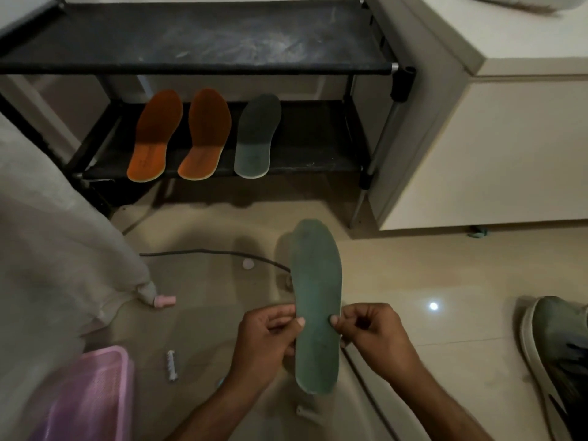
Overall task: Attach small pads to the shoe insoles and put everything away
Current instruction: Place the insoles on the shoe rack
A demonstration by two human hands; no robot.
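- Your black shoe rack [305,138] carries three insoles on its lower shelf.
- The green insole [316,300] hangs above the floor between your hands.
- Your left hand [265,337] pinches its left edge, fingers curled.
- Your right hand [370,329] pinches the right edge likewise.

No readable text, labels, brands, numbers or signs anywhere. Two orange insoles [156,135] [205,133] on the lower shelf carry faint dark marks near the heel, maybe a printed line, too blurred and small to read. The green insole [257,136] beside them shows nothing legible. The held green insole [316,300] has a plain surface, no print visible. The pink basket [92,399] and the shoe [560,351] at the right edge show no lettering or logo that can be made out.
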